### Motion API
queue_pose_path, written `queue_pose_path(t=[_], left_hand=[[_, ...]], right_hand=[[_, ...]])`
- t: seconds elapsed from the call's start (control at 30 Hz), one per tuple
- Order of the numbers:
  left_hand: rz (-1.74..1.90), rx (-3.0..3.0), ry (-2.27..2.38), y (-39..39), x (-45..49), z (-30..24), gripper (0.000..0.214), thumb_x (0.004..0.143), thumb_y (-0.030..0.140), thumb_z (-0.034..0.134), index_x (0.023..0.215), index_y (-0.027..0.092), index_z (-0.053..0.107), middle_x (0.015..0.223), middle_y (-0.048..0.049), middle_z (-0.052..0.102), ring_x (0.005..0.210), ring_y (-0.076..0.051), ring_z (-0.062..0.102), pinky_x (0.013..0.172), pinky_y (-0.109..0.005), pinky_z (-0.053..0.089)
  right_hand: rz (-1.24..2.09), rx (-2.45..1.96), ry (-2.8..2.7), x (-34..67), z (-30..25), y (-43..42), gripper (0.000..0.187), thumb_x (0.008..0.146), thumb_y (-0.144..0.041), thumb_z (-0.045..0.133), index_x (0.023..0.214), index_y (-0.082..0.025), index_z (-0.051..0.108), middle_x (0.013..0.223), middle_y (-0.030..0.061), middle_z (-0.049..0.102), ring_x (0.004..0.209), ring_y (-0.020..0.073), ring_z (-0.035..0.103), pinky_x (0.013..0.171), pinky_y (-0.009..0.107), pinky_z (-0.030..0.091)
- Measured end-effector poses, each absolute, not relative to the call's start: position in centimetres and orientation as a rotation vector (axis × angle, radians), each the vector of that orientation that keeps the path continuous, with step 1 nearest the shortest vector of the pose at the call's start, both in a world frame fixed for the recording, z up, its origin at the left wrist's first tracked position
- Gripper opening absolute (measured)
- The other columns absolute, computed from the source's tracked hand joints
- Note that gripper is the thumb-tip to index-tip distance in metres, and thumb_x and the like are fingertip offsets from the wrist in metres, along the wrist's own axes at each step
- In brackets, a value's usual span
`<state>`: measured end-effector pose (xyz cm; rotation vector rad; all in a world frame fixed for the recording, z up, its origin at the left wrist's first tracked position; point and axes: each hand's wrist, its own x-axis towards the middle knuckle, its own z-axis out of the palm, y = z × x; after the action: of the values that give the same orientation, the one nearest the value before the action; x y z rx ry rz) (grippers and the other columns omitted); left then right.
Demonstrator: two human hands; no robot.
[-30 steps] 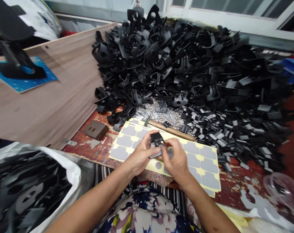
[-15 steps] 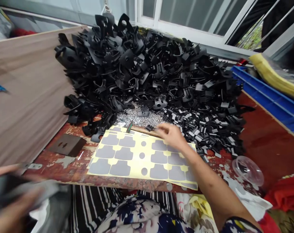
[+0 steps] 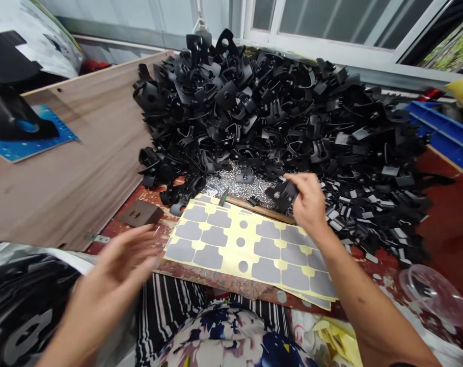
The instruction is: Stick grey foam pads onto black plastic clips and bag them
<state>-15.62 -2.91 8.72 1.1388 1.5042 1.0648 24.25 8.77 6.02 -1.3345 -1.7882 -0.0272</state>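
My left hand [image 3: 114, 280] hovers over the table's left front edge, fingers stretched out and holding nothing. My right hand [image 3: 310, 204] is closed on a black plastic clip part [image 3: 281, 194], above the wooden strip at the back edge of the sticker sheets. The fingers partly cover this part. Below it lie yellow sheets [image 3: 225, 243] with grey die-cut stickers and round ones. A brown block with slots [image 3: 141, 212] stands near my left hand. Small silver pins [image 3: 231, 181] lie heaped just behind the strip. A small black piece [image 3: 253, 201] rests by the strip.
A large pile of black plastic parts [image 3: 235, 102] fills the back. Small black pieces [image 3: 353, 204] spread to the right, near a clear plastic bowl [image 3: 433, 294]. A wooden board [image 3: 101, 153] borders the left; black parts fill a bag [image 3: 25, 306] below. A green-handled tool [image 3: 223, 197] lies by the pins.
My left hand has let go of the dark parts it held at lower left and moved right, open. My right hand has risen from the strip with the black part. The view has turned left.
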Motion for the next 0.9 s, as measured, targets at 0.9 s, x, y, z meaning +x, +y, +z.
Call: queue_pose_path(t=[0.9], left_hand=[[0.656, 0.876, 0.815, 10.1, -4.7, 0.5, 0.056, 0.068, 0.014, 0.085, 0.116, 0.026, 0.057, 0.084, -0.0001, 0.060, 0.065, -0.017, 0.065, 0.056, -0.030, 0.057]], right_hand=[[1.215, -0.991, -2.005, 11.5, 5.4, -5.2, 0.029, 0.085, -0.007, 0.070, 0.105, -0.028, 0.068, 0.102, -0.0009, 0.070, 0.098, 0.0192, 0.065, 0.089, 0.034, 0.055]])
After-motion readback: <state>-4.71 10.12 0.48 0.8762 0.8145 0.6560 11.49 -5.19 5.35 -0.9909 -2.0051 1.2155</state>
